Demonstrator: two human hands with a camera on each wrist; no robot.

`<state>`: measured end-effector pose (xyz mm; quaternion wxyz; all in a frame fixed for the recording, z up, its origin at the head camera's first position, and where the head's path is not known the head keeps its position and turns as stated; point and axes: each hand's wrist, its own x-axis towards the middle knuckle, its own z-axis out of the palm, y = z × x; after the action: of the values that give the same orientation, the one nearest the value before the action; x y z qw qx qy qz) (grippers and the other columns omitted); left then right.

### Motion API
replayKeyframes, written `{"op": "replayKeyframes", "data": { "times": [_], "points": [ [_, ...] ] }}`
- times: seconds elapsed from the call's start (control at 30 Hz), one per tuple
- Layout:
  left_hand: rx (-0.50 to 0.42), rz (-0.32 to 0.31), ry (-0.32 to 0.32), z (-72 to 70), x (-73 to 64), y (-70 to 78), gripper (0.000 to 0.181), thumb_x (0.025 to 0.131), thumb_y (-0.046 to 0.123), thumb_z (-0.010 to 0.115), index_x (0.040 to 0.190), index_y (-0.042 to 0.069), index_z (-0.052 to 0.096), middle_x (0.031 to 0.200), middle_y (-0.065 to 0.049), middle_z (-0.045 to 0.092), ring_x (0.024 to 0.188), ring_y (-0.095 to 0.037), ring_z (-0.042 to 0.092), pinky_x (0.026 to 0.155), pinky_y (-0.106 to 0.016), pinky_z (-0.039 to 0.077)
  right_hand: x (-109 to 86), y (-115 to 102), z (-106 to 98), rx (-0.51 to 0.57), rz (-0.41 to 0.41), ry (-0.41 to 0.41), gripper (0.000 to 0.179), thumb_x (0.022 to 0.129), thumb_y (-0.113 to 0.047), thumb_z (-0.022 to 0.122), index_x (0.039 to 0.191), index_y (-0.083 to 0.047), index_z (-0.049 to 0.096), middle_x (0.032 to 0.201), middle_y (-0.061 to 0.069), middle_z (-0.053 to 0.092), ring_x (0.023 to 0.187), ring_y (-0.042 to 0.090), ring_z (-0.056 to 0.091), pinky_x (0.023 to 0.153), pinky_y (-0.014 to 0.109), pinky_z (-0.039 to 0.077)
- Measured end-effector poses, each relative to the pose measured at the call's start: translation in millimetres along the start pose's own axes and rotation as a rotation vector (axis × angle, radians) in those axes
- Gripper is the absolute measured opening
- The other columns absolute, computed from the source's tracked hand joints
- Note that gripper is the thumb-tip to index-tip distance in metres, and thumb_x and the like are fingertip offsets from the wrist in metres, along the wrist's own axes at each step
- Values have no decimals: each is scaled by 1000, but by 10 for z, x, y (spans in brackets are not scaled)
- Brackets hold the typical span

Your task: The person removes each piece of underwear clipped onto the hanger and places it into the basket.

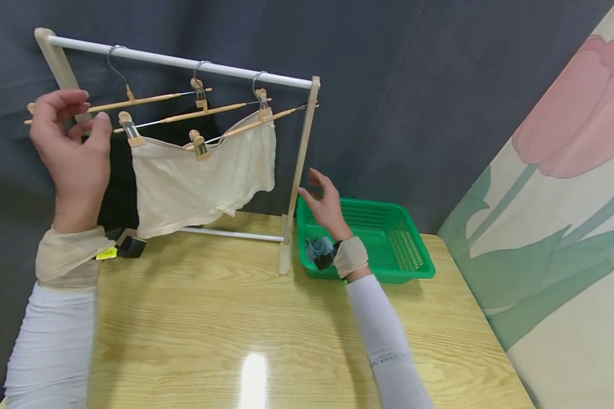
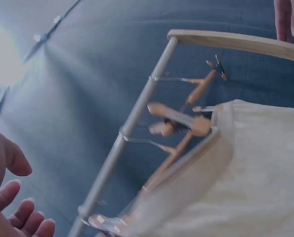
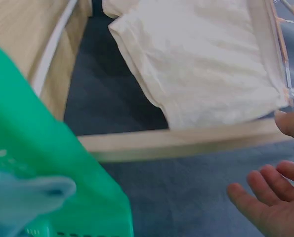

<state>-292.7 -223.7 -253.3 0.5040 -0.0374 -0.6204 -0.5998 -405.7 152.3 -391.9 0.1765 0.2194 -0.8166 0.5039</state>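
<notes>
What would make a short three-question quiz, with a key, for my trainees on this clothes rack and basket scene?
1. Fill in the missing word: the cream garment hangs from the rack by ____.
2. True or false: the green basket stands beside the rack and has a blue cloth in it.
3. Multiple choice: what is the right grip holding?
A) The cream garment
B) The blue cloth
C) Nothing

Key:
1. Clips
2. True
3. C
</notes>
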Motion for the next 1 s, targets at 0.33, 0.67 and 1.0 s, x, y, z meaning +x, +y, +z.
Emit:
{"op": "replayKeyframes", "data": {
  "times": [0.33,0.67,1.0],
  "points": [
    [176,-341,-174,-78,85,-410,40,98,22,68,137,15,61,118,15,53,105,-1,49,98,-23,42,104,89,295,95,5,1,49,101,-19,65,146,-5,52,131,19,60,119,29,60,99,45,54],
    [161,-440,-303,-17,202,-461,60,98,32,67,149,5,50,114,11,58,102,-2,54,92,-17,48,138,71,325,63,-14,40,35,101,-15,64,134,-3,64,119,20,67,109,29,66,86,42,59],
    [125,-422,-296,26,254,-470,52,93,19,75,136,-5,60,85,19,66,76,6,64,72,-7,51,138,83,331,74,20,30,35,101,-15,64,133,-3,64,122,25,66,111,30,66,87,43,59]
  ]
}}
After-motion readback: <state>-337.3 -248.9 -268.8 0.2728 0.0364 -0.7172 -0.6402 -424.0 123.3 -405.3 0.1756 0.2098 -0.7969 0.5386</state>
